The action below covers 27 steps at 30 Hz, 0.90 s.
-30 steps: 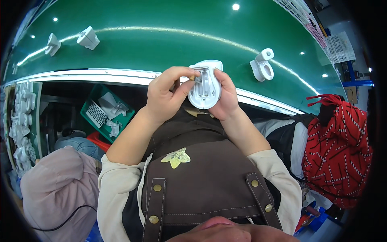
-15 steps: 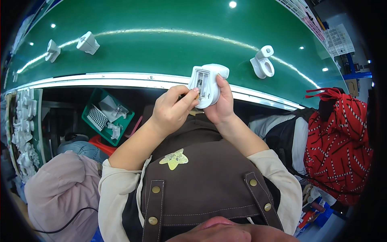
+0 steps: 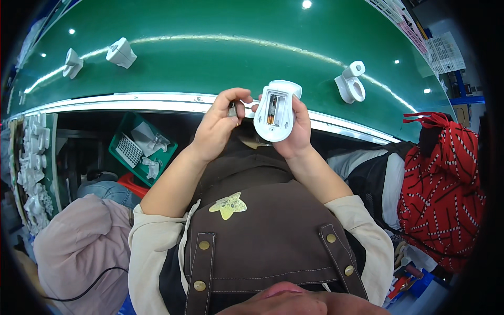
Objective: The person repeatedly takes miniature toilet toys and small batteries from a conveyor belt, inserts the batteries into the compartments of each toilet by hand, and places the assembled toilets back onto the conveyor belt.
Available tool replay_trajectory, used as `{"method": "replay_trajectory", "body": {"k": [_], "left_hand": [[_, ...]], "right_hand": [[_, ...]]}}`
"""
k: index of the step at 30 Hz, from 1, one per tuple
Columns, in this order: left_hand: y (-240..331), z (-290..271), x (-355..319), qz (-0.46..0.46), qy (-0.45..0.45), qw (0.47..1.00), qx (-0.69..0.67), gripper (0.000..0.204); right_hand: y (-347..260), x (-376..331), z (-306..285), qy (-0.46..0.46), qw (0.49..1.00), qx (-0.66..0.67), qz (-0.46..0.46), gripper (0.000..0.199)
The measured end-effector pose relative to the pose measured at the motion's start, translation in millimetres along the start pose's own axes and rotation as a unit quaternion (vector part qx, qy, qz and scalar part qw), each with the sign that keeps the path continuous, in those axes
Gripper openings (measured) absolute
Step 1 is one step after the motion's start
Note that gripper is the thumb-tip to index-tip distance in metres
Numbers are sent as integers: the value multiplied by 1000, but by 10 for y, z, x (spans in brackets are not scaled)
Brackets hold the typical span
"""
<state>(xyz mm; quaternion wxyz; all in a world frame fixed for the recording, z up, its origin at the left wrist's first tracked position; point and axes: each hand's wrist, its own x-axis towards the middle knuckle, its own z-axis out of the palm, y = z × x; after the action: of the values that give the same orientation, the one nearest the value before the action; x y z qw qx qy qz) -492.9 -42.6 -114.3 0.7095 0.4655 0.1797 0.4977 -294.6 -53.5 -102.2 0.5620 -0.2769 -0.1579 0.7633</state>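
My right hand (image 3: 296, 131) grips a white toy toilet (image 3: 260, 131) from its right side. The toy's underside faces up, and its battery compartment lies uncovered. One dark battery with a copper-coloured end (image 3: 272, 107) sits inside; the compartment's right side looks vacant. Just left of the toy, my left hand (image 3: 215, 126) is curled, its thumb and fingers closed around another battery (image 3: 232, 109), mostly hidden by the fingers. The left hand is apart from the compartment.
Across the green work surface (image 3: 210, 63) stand more white toy toilets, one on the right (image 3: 350, 84) and two on the left (image 3: 122, 53). A metal edge (image 3: 173, 103) borders it. Below left sits a green basket (image 3: 119, 157) with white parts; a red patterned bag (image 3: 438, 194) is at right.
My left hand has drawn back leftward from the compartment, where a battery now shows. The toy has turned more upright and shifted slightly right.
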Motion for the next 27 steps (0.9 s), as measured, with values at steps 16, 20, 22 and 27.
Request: {"method": "replay_trajectory", "body": {"k": [16,20,22,27], "left_hand": [[154,369,163,267,31,889,371,38],[92,412,195,303,43,777,550,27],[69,378,196,309,25,762,568,27],[172,440,159,265,-22,731,628,28]], "right_hand": [[65,-95,-123,-21,999,8,24,43],[68,-114,-128,-31,999,15,16,41],[36,-119,-89,-9,1000,1,1,40],[30,-102,-101,27,998,-41,-38,41]]}}
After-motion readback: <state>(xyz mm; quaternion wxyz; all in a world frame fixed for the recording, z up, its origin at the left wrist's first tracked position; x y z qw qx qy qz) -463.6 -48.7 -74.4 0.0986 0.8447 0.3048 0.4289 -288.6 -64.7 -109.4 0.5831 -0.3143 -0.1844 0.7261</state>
